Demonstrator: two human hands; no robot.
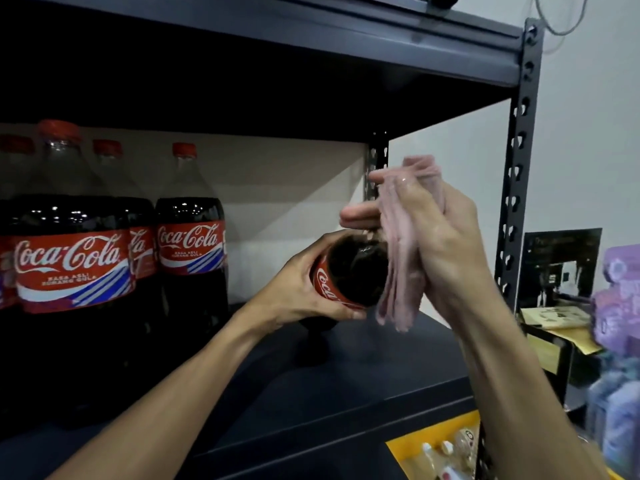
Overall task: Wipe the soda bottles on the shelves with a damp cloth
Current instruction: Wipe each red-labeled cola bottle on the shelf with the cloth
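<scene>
I saw the dark metal shelving unit (519, 168) fill most of the view. On its shelf board (346, 375), at the left, stood the standing bottles (69, 265), big cola bottles upright with red caps on top. I counted at least four, the leftmost cut off by the frame edge.

The held bottle (346, 275) was to their right, over the middle of the board. Its long axis leaned toward me, with the shoulder facing the camera and the base pointing down and away. The base was lost in shadow, so I could not tell whether it touched the board.

My right hand (440, 244) gripped the pink cloth (398, 271), bunched over the bottle's top so that the neck and cap were hidden. My left hand (298, 292) was wrapped round the labelled body.

Below right, a yellow bin (415, 441) held small bottles, partly cut off. The purple packs (620, 289) at the far right were too blurred to read.
</scene>
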